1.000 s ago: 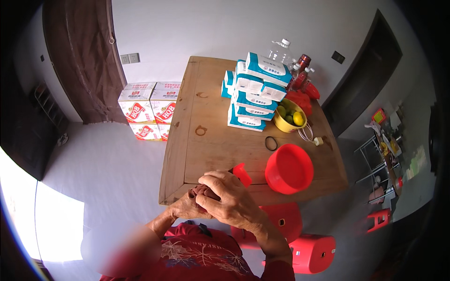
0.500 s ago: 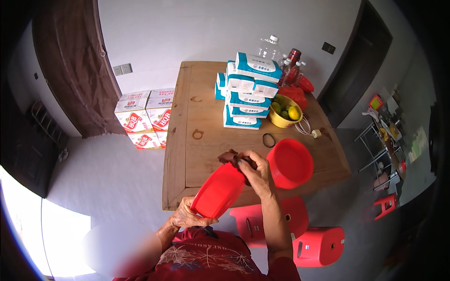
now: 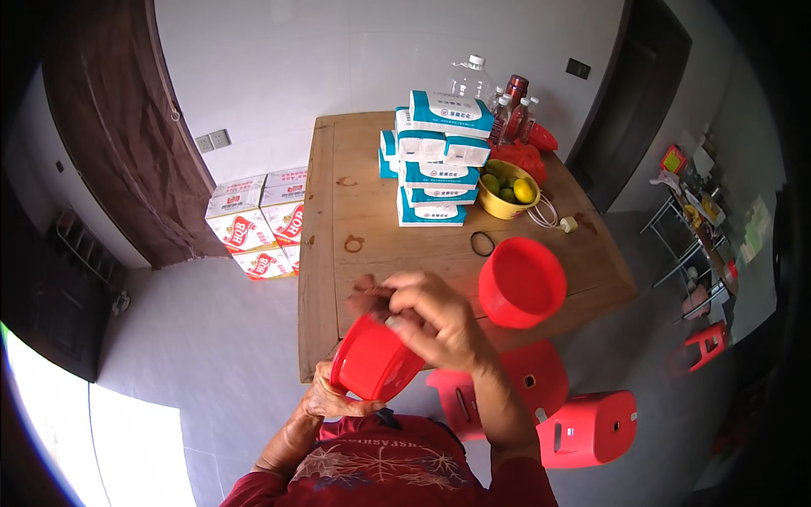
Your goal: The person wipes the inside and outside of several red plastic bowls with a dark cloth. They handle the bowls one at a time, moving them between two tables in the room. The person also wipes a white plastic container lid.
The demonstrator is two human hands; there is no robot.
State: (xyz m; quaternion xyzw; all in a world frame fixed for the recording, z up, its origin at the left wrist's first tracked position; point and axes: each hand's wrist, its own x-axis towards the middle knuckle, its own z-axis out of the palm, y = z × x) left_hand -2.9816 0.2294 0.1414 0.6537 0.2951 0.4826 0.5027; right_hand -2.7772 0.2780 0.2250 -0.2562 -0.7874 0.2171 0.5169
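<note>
A round red plastic bowl (image 3: 372, 362) is held tilted above the table's near edge. Its lower left side rests in my left hand (image 3: 328, 397), whose thumb and fingers grip the rim. My right hand (image 3: 441, 319), slightly blurred, pinches a crumpled brown cloth (image 3: 368, 297) against the bowl's far rim. Part of the cloth is covered by the fingers. On the table, right of my right hand, stands another round red container (image 3: 522, 283).
The wooden table (image 3: 355, 203) bears stacked tissue packs (image 3: 435, 176), a yellow bowl of fruit (image 3: 505, 204), bottles (image 3: 517, 114), a black band (image 3: 482, 244) and a white cable (image 3: 545, 213). Red stools (image 3: 591, 429) stand by the near edge; cartons (image 3: 245, 221) sit at the left.
My right hand and the cloth have moved left along the bowl's rim. The bowl has shifted slightly left and turned in my left hand. The whole view has shifted a little.
</note>
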